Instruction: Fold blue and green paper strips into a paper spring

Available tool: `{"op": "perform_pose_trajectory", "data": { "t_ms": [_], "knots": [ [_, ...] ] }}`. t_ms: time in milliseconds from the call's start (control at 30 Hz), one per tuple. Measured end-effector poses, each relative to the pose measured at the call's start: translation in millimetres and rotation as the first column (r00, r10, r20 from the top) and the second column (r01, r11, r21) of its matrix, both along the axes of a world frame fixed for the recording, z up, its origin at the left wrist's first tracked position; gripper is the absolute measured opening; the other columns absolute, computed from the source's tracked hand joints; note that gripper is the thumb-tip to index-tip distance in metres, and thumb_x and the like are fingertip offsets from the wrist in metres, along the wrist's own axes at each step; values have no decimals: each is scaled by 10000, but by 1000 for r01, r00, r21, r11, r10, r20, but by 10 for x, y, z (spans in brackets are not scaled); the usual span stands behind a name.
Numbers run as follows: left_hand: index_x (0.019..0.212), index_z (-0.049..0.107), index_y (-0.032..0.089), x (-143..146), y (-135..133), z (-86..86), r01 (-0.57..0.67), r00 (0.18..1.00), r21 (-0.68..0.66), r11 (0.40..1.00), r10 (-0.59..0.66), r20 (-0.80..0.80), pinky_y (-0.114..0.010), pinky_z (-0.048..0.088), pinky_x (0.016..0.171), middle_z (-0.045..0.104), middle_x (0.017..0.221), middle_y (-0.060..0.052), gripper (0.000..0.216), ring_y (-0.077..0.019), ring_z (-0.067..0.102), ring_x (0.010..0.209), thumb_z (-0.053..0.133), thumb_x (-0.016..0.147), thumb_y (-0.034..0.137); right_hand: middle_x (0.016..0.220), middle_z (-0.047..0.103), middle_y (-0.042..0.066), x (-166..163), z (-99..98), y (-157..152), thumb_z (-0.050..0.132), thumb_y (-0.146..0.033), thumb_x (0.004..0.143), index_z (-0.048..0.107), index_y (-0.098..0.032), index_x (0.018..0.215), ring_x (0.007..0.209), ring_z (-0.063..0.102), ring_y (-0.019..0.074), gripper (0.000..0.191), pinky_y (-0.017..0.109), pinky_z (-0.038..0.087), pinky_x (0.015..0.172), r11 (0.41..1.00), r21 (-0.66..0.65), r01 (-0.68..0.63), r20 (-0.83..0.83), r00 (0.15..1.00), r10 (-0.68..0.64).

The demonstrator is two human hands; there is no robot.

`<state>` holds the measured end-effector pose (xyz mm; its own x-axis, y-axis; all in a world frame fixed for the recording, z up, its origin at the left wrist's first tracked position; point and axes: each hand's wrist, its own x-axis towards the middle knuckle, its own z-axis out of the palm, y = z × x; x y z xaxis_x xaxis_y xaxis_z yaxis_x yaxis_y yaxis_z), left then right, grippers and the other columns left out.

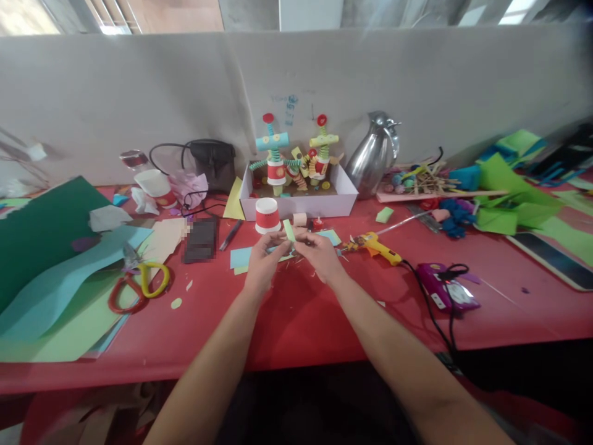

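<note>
Between my two hands is a small strip of light green paper [290,231], its upper end sticking up past the fingertips. My left hand [267,258] pinches it from one side, and my right hand [319,250] pinches it from the other. Fingers hide the strip's lower part. Below and behind the hands lie blue paper pieces [239,258] on the red tabletop. Just beyond the left fingers stands an upturned red and white paper cup [267,216]. A yellow hot glue gun [380,248] rests to the right of my right hand.
Scissors [139,287] lie on coloured paper sheets at left. A white box [299,206] with paper-cup figures stands at the back, beside a metal jug [374,154]. At right are a purple device [447,289] with a black cable, a phone [553,259] and craft scraps.
</note>
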<state>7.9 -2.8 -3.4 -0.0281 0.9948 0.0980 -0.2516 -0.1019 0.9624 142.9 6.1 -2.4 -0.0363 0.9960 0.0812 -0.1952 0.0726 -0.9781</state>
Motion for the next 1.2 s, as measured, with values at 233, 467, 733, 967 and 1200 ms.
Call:
{"op": "perform_pose_trajectory", "data": {
  "t_ms": [233, 467, 733, 967, 1200],
  "knots": [
    [936, 664, 136, -30, 57, 52, 220, 898, -207, 953, -116, 424, -361, 541, 821, 719, 894, -124, 349, -221, 684, 846, 574, 851, 462, 704, 664, -15, 76, -12, 94, 763, -328, 564, 706, -191, 753, 556, 531, 82, 240, 261, 471, 607, 995, -98, -11, -223, 975, -11],
    [782, 652, 149, 75, 89, -162, 102, 912, -180, 978, -20, 409, -256, 522, 773, 714, 760, -33, 179, -140, 674, 748, 750, 645, 88, 627, 618, -29, 4, -66, 68, 784, -331, 553, 678, -191, 698, 561, 548, 101, 229, 283, 488, 631, 992, -126, -6, -215, 976, -22],
    [803, 672, 149, 82, 100, -227, 89, 923, -209, 974, -2, 384, -267, 511, 719, 706, 722, -21, 252, -127, 658, 661, 767, 579, 81, 626, 617, -20, -55, -117, 38, 772, -352, 574, 663, -195, 699, 565, 563, 123, 228, 315, 508, 643, 997, -62, 34, -157, 987, -44],
    [839, 701, 152, 63, 67, -193, 117, 948, -149, 982, -66, 310, -266, 495, 669, 695, 718, -21, 249, -117, 628, 637, 812, 625, 216, 634, 619, -13, -59, -102, 13, 783, -376, 587, 662, -196, 710, 590, 561, 136, 249, 322, 495, 655, 999, -43, 23, -135, 990, -28],
    [861, 714, 150, 45, 72, -124, 106, 967, -83, 991, -84, 240, -289, 501, 784, 712, 796, -30, 258, -117, 648, 706, 815, 654, 265, 682, 629, -15, -16, -68, 26, 803, -327, 558, 677, -204, 686, 649, 555, 122, 217, 292, 488, 683, 994, -88, -66, -268, 962, 40]
  ]
}}
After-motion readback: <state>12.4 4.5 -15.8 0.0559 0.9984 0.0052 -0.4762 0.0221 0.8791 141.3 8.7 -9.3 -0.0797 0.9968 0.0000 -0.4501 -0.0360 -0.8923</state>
